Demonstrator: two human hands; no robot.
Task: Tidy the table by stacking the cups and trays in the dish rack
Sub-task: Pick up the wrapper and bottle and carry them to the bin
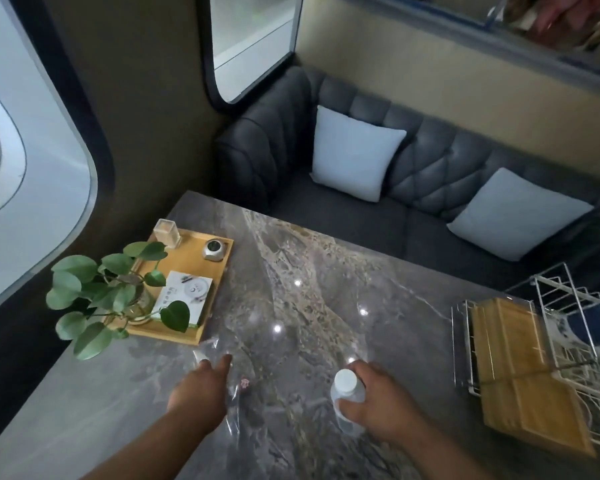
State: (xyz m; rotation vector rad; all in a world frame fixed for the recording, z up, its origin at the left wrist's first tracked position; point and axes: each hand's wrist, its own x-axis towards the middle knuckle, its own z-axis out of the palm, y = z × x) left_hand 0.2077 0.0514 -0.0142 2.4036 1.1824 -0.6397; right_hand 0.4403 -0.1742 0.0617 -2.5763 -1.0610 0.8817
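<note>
**Cups near the hands, rack at the table's far right**

Cups are what both hands are busy with. The white-topped cup (347, 389) stands on the marble table (309, 271) near its front edge. The right hand (374, 407) is wrapped round its clear wall, fingers and thumb curled tight on it. It looks like thin plastic, so probably light, slick and easy to dent. A hold low on the wall would suit it better than a squeeze.

The left hand (200, 386) lies over a clear cup (232, 407) that is hard to make out. One finger points straight ahead, and I cannot tell whether the others hold anything.

The dish rack (549, 323) sits well apart on the right with wooden trays (513, 358) in it. The trays look stiff, best lifted by their edges.
</note>
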